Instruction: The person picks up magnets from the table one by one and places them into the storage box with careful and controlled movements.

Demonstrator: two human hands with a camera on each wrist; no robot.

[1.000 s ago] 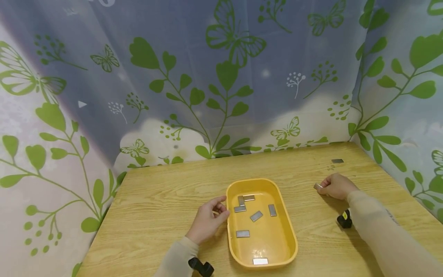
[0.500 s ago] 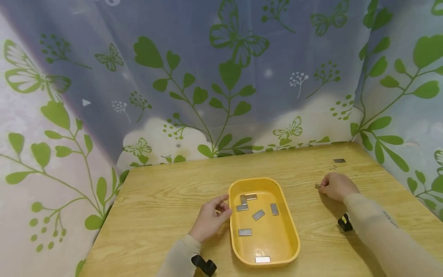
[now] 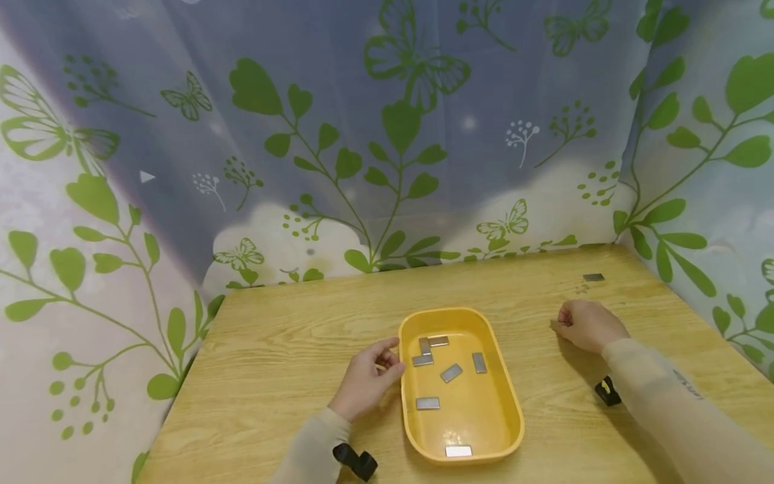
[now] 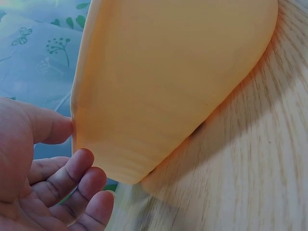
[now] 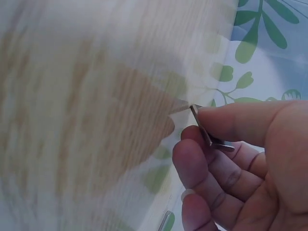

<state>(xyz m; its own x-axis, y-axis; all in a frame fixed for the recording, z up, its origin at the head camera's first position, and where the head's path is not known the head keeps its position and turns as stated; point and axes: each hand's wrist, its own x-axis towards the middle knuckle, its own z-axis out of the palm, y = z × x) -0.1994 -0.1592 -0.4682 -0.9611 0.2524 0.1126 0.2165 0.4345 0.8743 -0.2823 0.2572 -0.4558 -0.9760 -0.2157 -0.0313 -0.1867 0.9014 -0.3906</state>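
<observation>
Above the right side of the table, my right hand (image 3: 591,327) pinches a small silver metal plate (image 5: 200,125) between thumb and fingertips. Seen from the right wrist, a short metal end (image 5: 224,147) sticks out at an angle among the curled fingers; I cannot tell if it is a second plate. My left hand (image 3: 365,378) rests beside the yellow plastic tray (image 3: 514,410), thumb and fingertips right at its left rim, the other fingers loosely bent near its outer wall (image 4: 163,96). Inside the tray lie several flat rectangular metal plates (image 3: 451,373), spread apart except for a cluster (image 3: 425,346) at the back left.
Another metal plate (image 3: 594,277) lies on the wooden table (image 3: 290,336) at the far right, with small marks on the wood in front of it. Patterned cloth (image 3: 338,134) hangs behind the table and along its sides.
The plate in my right hand has turned, showing less of its bright face in the head view. That hand stays in about the same place. Left hand and tray hold still.
</observation>
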